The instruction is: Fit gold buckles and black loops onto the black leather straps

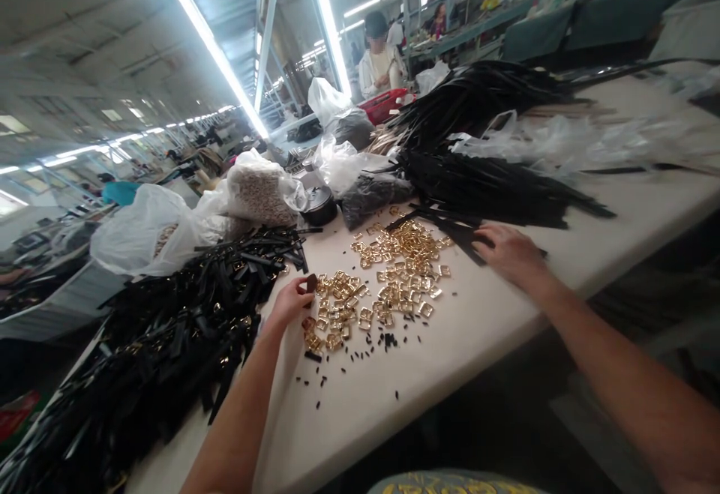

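A scatter of several gold metal buckles lies on the white table. My left hand rests at the left edge of the buckles, its fingers closed round a small dark strap piece. My right hand lies flat on the table at the right of the buckles, fingers resting on the end of a black strap that comes from the big pile of black straps. A heap of finished short black straps lies left of my left hand.
Clear plastic bags of small parts and a black round tin stand behind the buckles. Tiny black bits dot the table near its front edge. More strap piles and plastic sheeting cover the far right. A person works at the table's far end.
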`<move>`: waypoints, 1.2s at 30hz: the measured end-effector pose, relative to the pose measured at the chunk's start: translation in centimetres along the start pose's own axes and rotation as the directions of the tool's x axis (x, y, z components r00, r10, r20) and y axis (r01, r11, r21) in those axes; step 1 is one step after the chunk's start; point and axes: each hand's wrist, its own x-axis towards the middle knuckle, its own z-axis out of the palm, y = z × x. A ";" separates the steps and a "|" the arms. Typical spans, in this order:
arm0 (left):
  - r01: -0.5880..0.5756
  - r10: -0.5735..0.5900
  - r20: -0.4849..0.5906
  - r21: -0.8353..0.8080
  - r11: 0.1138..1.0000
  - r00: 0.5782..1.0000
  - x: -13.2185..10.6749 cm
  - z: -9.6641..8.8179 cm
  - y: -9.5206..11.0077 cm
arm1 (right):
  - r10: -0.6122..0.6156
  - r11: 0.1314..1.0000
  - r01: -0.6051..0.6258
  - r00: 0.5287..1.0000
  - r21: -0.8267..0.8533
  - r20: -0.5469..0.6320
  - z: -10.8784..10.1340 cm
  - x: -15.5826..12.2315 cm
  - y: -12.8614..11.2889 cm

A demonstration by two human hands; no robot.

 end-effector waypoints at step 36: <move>-0.524 0.561 0.174 -0.218 0.823 0.809 3.5 10.7 11.1 | 0.121 0.990 -0.122 0.992 0.069 0.027 -1.5 -0.3 -2.0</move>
